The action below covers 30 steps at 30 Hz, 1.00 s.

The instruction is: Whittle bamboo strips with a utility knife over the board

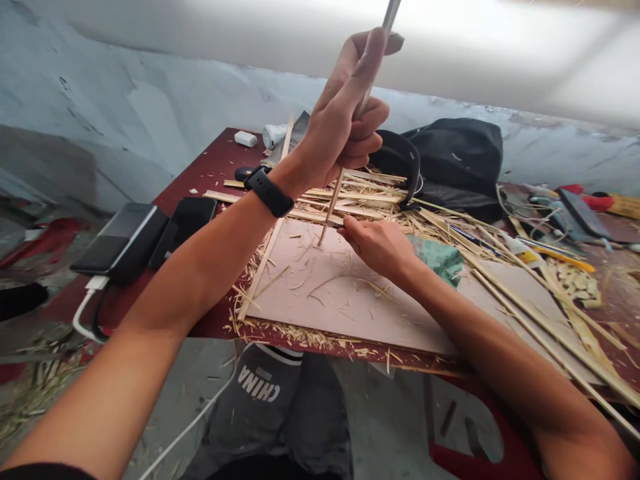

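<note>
My left hand [345,110], with a black watch at the wrist, is raised over the table with its fingers wrapped round a thin bamboo stick [333,200]. The stick slants, its upper part passing out of the top of the view and its lower end just over or on the pale board [320,300]. Low beside that end, my right hand [383,245] is closed on a small knife [336,224]. The blade meets or crosses the stick; the handle is hidden in my fingers. Thin curled shavings lie on the board.
Split bamboo strips [370,193] are heaped behind the board, and long strips [530,313] lie along its right. A black bag [455,160] stands at the back. A power bank [123,240] with a white cable and a dark phone [185,227] sit at left. A glue bottle [520,250] is at right.
</note>
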Available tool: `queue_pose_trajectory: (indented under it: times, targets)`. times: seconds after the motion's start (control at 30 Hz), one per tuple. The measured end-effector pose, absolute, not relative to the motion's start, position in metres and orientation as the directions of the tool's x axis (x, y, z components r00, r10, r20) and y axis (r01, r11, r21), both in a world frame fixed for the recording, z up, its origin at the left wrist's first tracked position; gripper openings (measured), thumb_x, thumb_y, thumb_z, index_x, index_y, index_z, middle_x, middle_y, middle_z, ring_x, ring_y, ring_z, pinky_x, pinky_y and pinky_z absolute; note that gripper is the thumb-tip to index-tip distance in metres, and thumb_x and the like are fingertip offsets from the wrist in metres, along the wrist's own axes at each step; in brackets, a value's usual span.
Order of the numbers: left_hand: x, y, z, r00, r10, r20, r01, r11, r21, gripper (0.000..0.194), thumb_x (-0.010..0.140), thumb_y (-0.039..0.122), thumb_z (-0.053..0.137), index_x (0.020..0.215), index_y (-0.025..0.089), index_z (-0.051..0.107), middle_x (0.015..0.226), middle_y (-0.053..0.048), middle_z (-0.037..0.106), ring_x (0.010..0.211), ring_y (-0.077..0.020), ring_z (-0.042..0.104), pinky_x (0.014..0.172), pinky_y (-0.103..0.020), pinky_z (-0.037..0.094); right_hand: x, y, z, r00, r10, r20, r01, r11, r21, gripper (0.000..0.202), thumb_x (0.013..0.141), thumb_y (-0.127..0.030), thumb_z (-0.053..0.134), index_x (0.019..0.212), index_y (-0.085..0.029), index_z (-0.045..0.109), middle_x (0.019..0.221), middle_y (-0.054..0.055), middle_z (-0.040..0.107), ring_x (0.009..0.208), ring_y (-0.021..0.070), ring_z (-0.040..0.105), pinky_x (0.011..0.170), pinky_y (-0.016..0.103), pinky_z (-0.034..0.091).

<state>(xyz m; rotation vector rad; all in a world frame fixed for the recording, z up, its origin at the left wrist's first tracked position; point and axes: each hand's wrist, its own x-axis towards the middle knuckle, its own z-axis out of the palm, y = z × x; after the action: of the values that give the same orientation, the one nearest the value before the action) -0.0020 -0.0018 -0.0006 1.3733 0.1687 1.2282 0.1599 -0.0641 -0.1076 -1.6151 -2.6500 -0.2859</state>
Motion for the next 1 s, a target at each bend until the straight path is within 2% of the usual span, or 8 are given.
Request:
queue_pose_trajectory:
  times: [0.07, 0.17, 0.33, 0.5, 0.67, 0.87, 1.0]
  targets:
    - [-0.003, 0.000, -0.002, 0.417, 0.730, 0.541, -0.565, -0.258, 0.784, 0.033, 0.110, 0.061, 0.054, 0.110, 0.029, 0.049, 0.065, 0.011, 0.014, 0.048, -0.0074, 0.005, 0.041, -0.018, 0.005, 0.160, -0.064, -0.106, -0.459, 0.883, 0.098, 0.885, 0.445, 0.136, 0.044, 0.117, -0.048, 0.029, 0.113, -0.021, 0.063, 0.089, 0.008, 0.080, 0.058, 0.0157, 0.051, 0.060, 0.036, 0.017]
    - [-0.003, 0.001, -0.003, 0.379, 0.761, 0.526, -0.600, -0.230, 0.766, 0.025, 0.109, 0.051, 0.063, 0.107, 0.030, 0.050, 0.065, 0.010, 0.017, 0.048, -0.0067, 0.008, 0.042, -0.017, 0.005, 0.161, -0.065, -0.103, -0.451, 0.890, 0.069, 0.889, 0.440, 0.126, 0.044, 0.117, -0.047, 0.029, 0.115, -0.021, 0.064, 0.089, 0.009, 0.079, 0.060, 0.0164, 0.053, 0.061, 0.036, 0.017]
    - [-0.001, 0.006, -0.003, 0.313, 0.801, 0.511, -0.646, -0.215, 0.732, 0.014, 0.113, 0.039, 0.053, 0.102, 0.031, 0.051, 0.061, 0.009, 0.025, 0.044, -0.0065, 0.013, 0.040, -0.017, 0.007, 0.165, -0.064, -0.100, -0.440, 0.897, 0.047, 0.892, 0.432, 0.131, 0.048, 0.116, -0.050, 0.027, 0.116, -0.021, 0.065, 0.082, 0.009, 0.075, 0.059, 0.0171, 0.051, 0.062, 0.037, 0.017]
    - [-0.002, 0.012, -0.004, 0.280, 0.867, 0.413, -0.639, -0.153, 0.754, 0.019, 0.109, 0.044, 0.064, 0.100, 0.030, 0.056, 0.054, 0.010, 0.032, 0.034, -0.0051, 0.023, 0.037, -0.017, 0.010, 0.170, -0.063, -0.095, -0.461, 0.887, 0.033, 0.884, 0.456, 0.100, 0.049, 0.115, -0.052, 0.027, 0.115, -0.022, 0.065, 0.078, 0.009, 0.072, 0.058, 0.0162, 0.045, 0.063, 0.037, 0.017]
    - [-0.005, 0.017, -0.007, 0.261, 0.881, 0.395, -0.624, -0.159, 0.765, 0.021, 0.110, 0.049, 0.060, 0.100, 0.030, 0.057, 0.054, 0.010, 0.030, 0.033, -0.0053, 0.025, 0.036, -0.017, 0.013, 0.175, -0.063, -0.096, -0.480, 0.877, 0.026, 0.874, 0.474, 0.108, 0.049, 0.115, -0.052, 0.027, 0.112, -0.022, 0.066, 0.079, 0.008, 0.072, 0.057, 0.0155, 0.043, 0.062, 0.036, 0.017]
    - [0.003, 0.006, -0.003, 0.254, 0.925, 0.283, -0.629, -0.064, 0.774, 0.021, 0.108, 0.048, 0.066, 0.101, 0.030, 0.060, 0.053, 0.010, 0.032, 0.033, -0.0044, 0.025, 0.035, -0.016, 0.015, 0.179, -0.064, -0.105, -0.496, 0.858, 0.130, 0.867, 0.482, 0.127, 0.050, 0.116, -0.047, 0.024, 0.110, -0.020, 0.066, 0.086, 0.010, 0.075, 0.061, 0.0162, 0.045, 0.060, 0.036, 0.020]
    - [0.009, -0.002, -0.001, 0.254, 0.903, 0.348, -0.647, -0.109, 0.755, 0.021, 0.105, 0.045, 0.071, 0.099, 0.031, 0.057, 0.053, 0.010, 0.033, 0.035, -0.0049, 0.022, 0.036, -0.018, 0.009, 0.171, -0.065, -0.101, -0.453, 0.855, 0.253, 0.891, 0.441, 0.107, 0.053, 0.117, -0.045, 0.021, 0.110, -0.019, 0.067, 0.089, 0.010, 0.075, 0.063, 0.0167, 0.047, 0.060, 0.036, 0.023]
